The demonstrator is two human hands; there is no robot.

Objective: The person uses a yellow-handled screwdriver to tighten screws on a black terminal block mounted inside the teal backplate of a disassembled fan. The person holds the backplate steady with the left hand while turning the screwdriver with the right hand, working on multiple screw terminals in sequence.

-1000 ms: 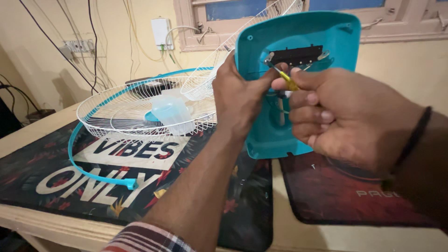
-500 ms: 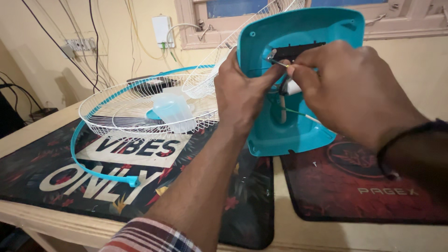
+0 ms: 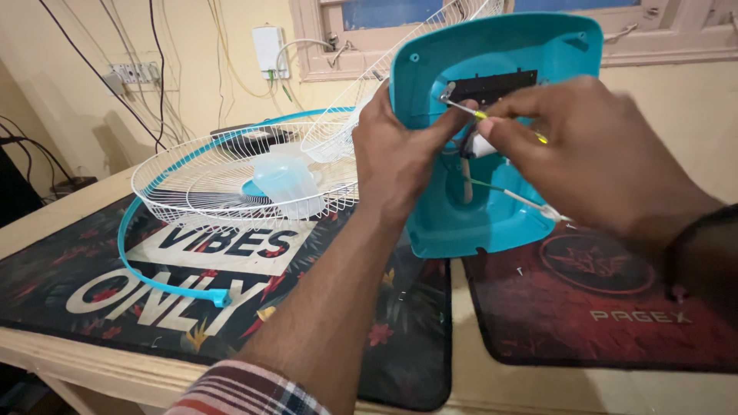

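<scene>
- Teal plastic fan base [image 3: 492,207], tipped up on edge between both hands, underside facing out; dark recess and loose wires exposed, so seemingly mid-disassembly, screw work unfinished.
- Left hand [image 3: 400,150] clasped on base's near edge.
- Right hand [image 3: 592,154] pinching thin yellow-handled screwdriver [image 3: 469,111], tip at recess.
- Beyond left hand: white wire fan guard [image 3: 231,180], already detached, lying flat.

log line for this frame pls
left hand steadies teal fan base | right hand holds screwdriver at base's dark slot | fan grille on mat
</scene>
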